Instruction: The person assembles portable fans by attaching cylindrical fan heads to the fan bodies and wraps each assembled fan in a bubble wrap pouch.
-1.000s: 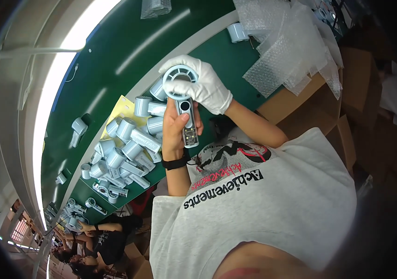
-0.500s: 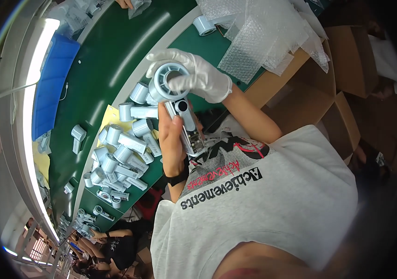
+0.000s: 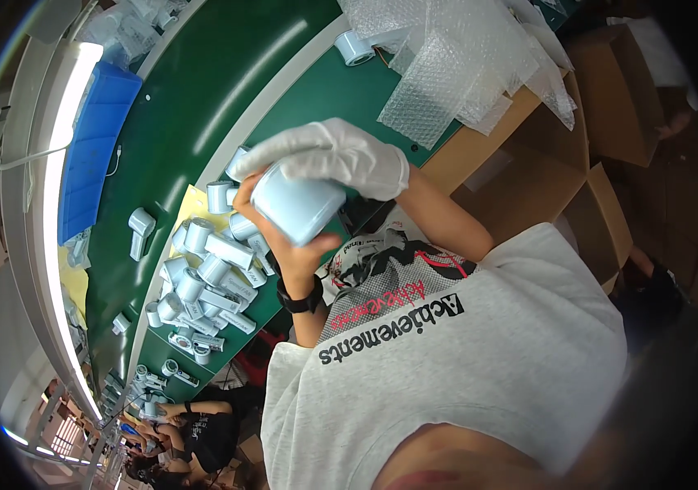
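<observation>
Between my two hands is a light-blue handheld fan (image 3: 296, 204), its smooth round housing tilted toward me and slightly blurred. Its handle is hidden from view. My bare left hand (image 3: 290, 255), with a black band at the wrist, grips it from below and the left side, thumb near the lower edge. White-gloved, my right hand (image 3: 336, 155) curls over the top of the housing. Just left of my hands, a pile of similar light-blue fans (image 3: 214, 273) lies on the green tabletop, partly on a yellow sheet (image 3: 192, 202).
A green conveyor belt (image 3: 202, 98) runs beyond the table, carrying a fan (image 3: 140, 233). Another fan (image 3: 354, 49) lies near bubble wrap (image 3: 439, 82). An open cardboard box (image 3: 520, 175) stands at right. A blue bin (image 3: 91, 147) is far left; a co-worker (image 3: 210, 437) sits lower left.
The fan has been turned: its ring-shaped opening and uncovered handle showed before, now its smooth housing does. My gloved hand has shifted over it. A hand at the top edge has gone from view.
</observation>
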Motion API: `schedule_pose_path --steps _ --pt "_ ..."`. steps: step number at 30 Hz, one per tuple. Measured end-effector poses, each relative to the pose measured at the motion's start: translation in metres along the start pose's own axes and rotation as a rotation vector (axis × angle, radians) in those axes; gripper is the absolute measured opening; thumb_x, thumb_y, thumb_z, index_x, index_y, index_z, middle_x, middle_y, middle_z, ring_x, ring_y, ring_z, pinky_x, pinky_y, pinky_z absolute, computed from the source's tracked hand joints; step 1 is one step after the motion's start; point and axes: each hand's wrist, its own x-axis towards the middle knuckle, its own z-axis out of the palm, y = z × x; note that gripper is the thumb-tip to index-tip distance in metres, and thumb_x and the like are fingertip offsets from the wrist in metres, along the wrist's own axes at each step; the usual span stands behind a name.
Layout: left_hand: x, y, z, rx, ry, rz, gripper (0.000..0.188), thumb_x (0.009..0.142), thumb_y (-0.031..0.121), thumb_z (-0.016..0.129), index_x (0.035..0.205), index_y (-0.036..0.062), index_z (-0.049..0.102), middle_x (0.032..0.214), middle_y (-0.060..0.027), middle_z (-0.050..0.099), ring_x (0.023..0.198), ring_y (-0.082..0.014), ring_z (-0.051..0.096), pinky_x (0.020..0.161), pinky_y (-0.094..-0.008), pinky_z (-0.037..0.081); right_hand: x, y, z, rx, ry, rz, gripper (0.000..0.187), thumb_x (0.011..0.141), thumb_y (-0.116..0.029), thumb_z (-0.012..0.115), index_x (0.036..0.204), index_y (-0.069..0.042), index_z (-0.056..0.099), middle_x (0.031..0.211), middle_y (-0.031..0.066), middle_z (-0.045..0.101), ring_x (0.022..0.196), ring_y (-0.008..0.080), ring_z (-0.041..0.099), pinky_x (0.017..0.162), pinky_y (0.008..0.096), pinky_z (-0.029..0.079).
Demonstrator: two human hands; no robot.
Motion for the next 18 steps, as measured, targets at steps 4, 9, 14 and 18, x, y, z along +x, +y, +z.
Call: schedule_pose_path --steps 4,9,14,18 --pt "-0.031 -0.017 -0.009 -1.369 -0.036 -0.658 0.072 0.081 0.053 0.054 0.127 0.0026 0.032 0.123 -0.0140 0.044 0.111 -0.0256 0.046 0.094 -0.0342 0.037 -0.009 -0.002 -0.005 -0.302 -0.366 -0.015 0.031 0.079 -0.028 0.060 0.099 -0.004 0.064 0.110 0.0134 0.058 0.100 0.0223 0.056 0.087 0.0329 0.043" --pt "-0.009 0.016 -0.007 -0.728 0.062 -0.762 0.062 0.088 0.055 0.035 0.121 0.0025 0.041 0.115 -0.0126 0.050 0.099 -0.0232 0.052 0.084 -0.0331 0.043 -0.021 0.016 0.008 -0.704 -0.160 -0.214 0.028 0.076 -0.032 0.063 0.094 -0.011 0.068 0.123 0.0191 0.046 0.116 0.0309 0.043 0.098 0.0402 0.031" --pt "0.007 0.002 0.002 -0.980 0.074 -0.726 0.055 0.092 0.048 0.032 0.118 0.0019 0.044 0.108 -0.0124 0.055 0.093 -0.0221 0.056 0.077 -0.0315 0.047 -0.049 0.017 0.008 -0.725 -0.109 -0.277 0.022 0.072 -0.027 0.066 0.083 -0.007 0.069 0.133 0.0205 0.035 0.132 0.0322 0.017 0.106 0.0425 0.013" --pt "0.032 -0.006 0.029 -1.231 0.209 -0.652 0.056 0.092 0.049 0.031 0.118 0.0009 0.043 0.113 -0.0148 0.054 0.095 -0.0218 0.055 0.077 -0.0314 0.047 -0.075 0.026 0.018 -0.588 0.005 -0.331 0.025 0.069 -0.013 0.066 0.093 -0.005 0.066 0.132 0.0217 0.037 0.130 0.0325 0.026 0.103 0.0427 0.023"
